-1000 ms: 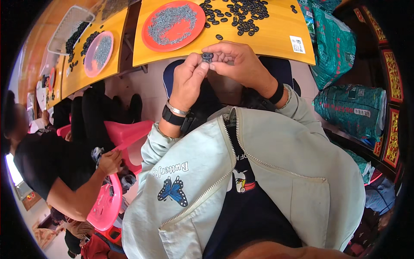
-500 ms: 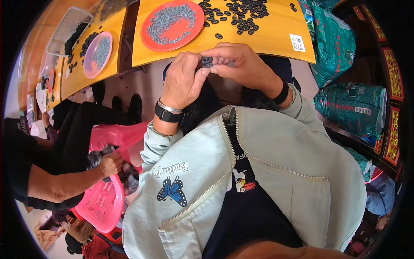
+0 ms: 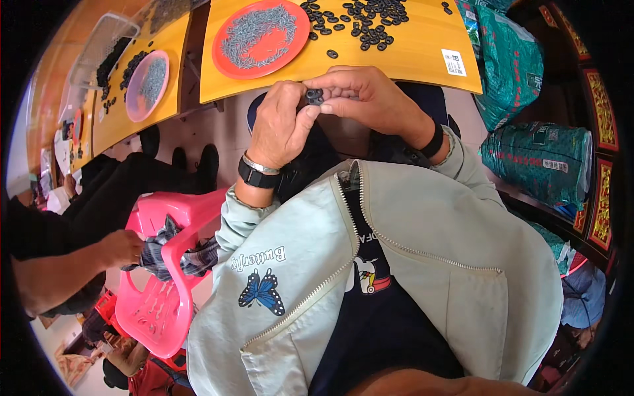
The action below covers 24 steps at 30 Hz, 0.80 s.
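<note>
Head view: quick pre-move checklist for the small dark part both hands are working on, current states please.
1. Small dark part pinched between both hands: ok, fingertips of the left hand and right hand meet on it.
2. Part held short of the yellow table, over the lap: ok.
3. Red plate of thin grey pieces within reach ahead: ok, judged by eye.
4. Loose black rings on the table ahead: ok, plenty lie there.
5. Whether the part is fully assembled: cannot tell, fingers cover most of it.
6. Neighbour's hand at the pink chair: ok, well apart from the person's hands.
</note>
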Tool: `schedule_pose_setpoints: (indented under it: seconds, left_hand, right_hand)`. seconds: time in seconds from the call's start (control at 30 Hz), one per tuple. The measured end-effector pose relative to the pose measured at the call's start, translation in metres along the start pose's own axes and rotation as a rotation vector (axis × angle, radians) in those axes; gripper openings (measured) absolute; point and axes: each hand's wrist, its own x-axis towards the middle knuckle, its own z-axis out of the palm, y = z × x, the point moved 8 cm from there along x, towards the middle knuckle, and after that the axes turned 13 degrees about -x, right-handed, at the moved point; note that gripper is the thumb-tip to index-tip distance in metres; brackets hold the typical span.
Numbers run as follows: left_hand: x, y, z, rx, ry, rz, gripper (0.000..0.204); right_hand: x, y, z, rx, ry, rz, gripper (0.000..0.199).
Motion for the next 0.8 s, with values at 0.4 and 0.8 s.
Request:
schedule_pose_setpoints:
  seconds: [0.4,0.8]
  left_hand:
    - [-0.007,-0.003,0.0,-0.019,0.085,0.036,0.02]
    - [-0.019,-0.05,0.022,-0.861,0.221,-0.443,0.012]
  right_hand:
    - [0.001,0.006,0.003,0.146,0.03,0.035,0.031]
    - [0.005,0.008,0.0,0.187,0.13,-0.017,0.027]
